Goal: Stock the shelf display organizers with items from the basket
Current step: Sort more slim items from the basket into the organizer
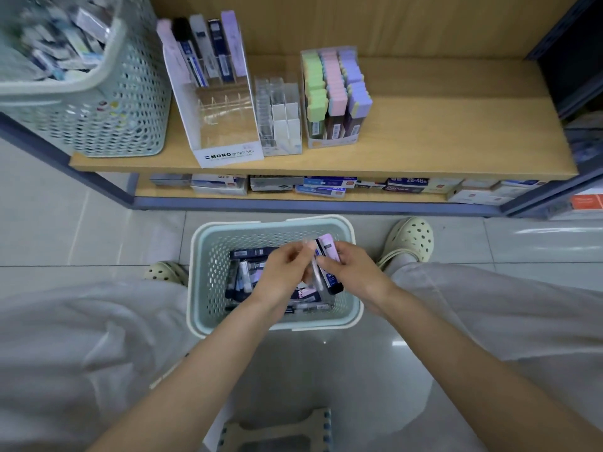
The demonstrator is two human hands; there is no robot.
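Over the mint basket [208,236] on the floor, the right hand [354,272] grips slim lilac and navy packs [325,244]. The left hand [282,272] pinches a blurred clear pack [315,275]. Square them together before lifting them to the MONO organizer [225,125] at the shelf's front edge.

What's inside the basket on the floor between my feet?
The floor basket holds a pile of small stationery packs, dark blue, white and pink. The left hand and right hand cover the middle, hiding what lies beneath.
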